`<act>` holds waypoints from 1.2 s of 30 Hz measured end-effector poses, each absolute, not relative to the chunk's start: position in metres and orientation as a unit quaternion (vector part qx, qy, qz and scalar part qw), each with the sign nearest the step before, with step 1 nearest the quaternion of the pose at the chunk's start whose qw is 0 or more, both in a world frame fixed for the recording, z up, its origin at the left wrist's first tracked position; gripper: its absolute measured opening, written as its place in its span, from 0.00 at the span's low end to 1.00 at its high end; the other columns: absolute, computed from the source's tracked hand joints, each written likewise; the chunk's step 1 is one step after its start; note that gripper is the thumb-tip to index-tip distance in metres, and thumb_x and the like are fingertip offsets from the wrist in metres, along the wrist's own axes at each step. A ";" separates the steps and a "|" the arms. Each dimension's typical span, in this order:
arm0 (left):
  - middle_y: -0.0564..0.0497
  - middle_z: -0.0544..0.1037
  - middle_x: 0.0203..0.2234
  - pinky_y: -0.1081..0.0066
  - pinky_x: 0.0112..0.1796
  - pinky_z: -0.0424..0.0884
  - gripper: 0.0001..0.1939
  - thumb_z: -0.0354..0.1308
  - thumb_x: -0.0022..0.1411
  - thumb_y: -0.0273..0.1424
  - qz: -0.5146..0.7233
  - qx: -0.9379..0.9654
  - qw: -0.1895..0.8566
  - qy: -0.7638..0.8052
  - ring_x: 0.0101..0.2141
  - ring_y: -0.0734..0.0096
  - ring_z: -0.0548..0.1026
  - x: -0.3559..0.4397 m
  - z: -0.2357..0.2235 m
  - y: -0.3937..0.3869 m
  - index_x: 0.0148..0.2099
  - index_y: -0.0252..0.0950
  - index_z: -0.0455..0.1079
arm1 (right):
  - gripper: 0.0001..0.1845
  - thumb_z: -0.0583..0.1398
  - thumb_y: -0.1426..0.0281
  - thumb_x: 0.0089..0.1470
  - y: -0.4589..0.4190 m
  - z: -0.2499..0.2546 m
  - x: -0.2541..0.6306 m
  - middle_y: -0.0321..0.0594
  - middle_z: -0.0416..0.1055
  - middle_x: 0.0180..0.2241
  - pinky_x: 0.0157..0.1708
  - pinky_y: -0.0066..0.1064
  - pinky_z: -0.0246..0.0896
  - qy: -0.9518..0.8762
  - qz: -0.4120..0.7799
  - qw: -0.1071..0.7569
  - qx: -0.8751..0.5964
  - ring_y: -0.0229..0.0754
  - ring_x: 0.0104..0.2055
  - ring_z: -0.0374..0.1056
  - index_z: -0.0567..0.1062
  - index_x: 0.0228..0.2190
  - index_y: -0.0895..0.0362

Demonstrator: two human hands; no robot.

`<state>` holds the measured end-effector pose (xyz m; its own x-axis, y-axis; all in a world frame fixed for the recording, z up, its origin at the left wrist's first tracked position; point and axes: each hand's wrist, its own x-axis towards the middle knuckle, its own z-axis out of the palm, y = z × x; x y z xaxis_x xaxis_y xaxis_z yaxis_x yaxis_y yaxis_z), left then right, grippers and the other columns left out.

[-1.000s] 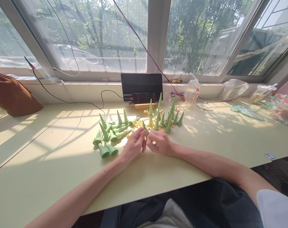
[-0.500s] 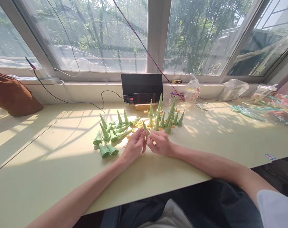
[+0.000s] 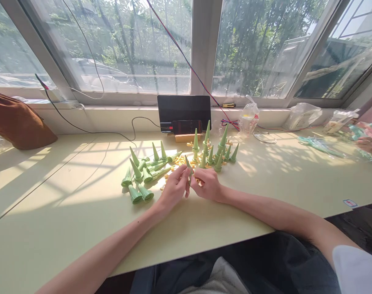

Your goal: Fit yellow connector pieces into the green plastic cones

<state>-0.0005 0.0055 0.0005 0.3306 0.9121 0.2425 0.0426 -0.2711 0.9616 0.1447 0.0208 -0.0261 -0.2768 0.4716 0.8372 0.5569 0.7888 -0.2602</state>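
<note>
My left hand [image 3: 173, 189] and my right hand [image 3: 208, 184] meet over the pale yellow-green table [image 3: 81, 220], fingers pinched together around one green cone spike [image 3: 188, 164] that points up and away. A small yellow piece [image 3: 200, 183] shows at my right fingertips. To the left of my hands lies a heap of green cones [image 3: 144, 171], most on their sides. Behind my hands several green cones stand upright [image 3: 215, 151]. Small yellow pieces [image 3: 179, 160] are scattered between the two groups.
A dark tablet [image 3: 184, 112] with a phone [image 3: 187, 126] on a wooden stand leans at the window sill, cables running from it. A brown bag [image 3: 17, 122] sits far left. Plastic bags [image 3: 302, 115] lie at the right, where another person's hand [image 3: 369, 144] works.
My hands stay in the same place, still working the same cone. The other person's hand at the far right has shifted slightly.
</note>
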 end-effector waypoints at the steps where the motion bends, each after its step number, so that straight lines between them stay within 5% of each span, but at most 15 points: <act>1: 0.60 0.61 0.18 0.77 0.14 0.63 0.19 0.49 0.66 0.45 0.451 0.658 0.480 0.365 0.14 0.81 0.64 -0.001 0.001 0.005 0.30 0.37 0.55 | 0.17 0.52 0.73 0.54 0.021 -0.026 0.144 0.29 0.50 0.15 0.18 0.26 0.43 -0.794 -0.034 0.514 -0.323 0.31 0.17 0.46 0.51 0.17 0.54; 9: 0.58 0.63 0.18 0.77 0.14 0.60 0.17 0.51 0.65 0.45 0.494 0.653 0.381 0.429 0.14 0.81 0.63 -0.007 0.009 0.008 0.33 0.37 0.64 | 0.15 0.57 0.67 0.55 0.025 -0.027 0.144 0.28 0.55 0.16 0.20 0.25 0.49 -0.780 0.009 0.508 -0.365 0.30 0.18 0.51 0.61 0.20 0.56; 20: 0.52 0.73 0.26 0.74 0.26 0.64 0.14 0.51 0.66 0.39 0.425 0.785 0.164 0.420 0.23 0.75 0.64 -0.011 0.001 0.014 0.35 0.38 0.73 | 0.09 0.51 0.66 0.63 0.026 -0.027 0.151 0.31 0.62 0.20 0.23 0.25 0.56 -0.744 0.072 0.558 -0.362 0.33 0.20 0.58 0.68 0.39 0.56; 26: 0.53 0.72 0.25 0.73 0.28 0.62 0.11 0.52 0.66 0.36 0.390 0.819 0.136 0.397 0.23 0.75 0.65 -0.012 -0.002 0.014 0.35 0.39 0.74 | 0.08 0.52 0.68 0.62 0.027 -0.028 0.150 0.33 0.66 0.22 0.22 0.25 0.55 -0.758 0.068 0.548 -0.347 0.33 0.21 0.59 0.68 0.32 0.56; 36: 0.51 0.74 0.28 0.72 0.28 0.64 0.12 0.51 0.66 0.37 0.380 0.828 0.125 0.392 0.22 0.75 0.64 -0.012 -0.004 0.014 0.39 0.39 0.74 | 0.11 0.51 0.68 0.63 0.029 -0.026 0.154 0.31 0.60 0.20 0.20 0.25 0.50 -0.774 0.022 0.536 -0.336 0.32 0.19 0.53 0.64 0.28 0.55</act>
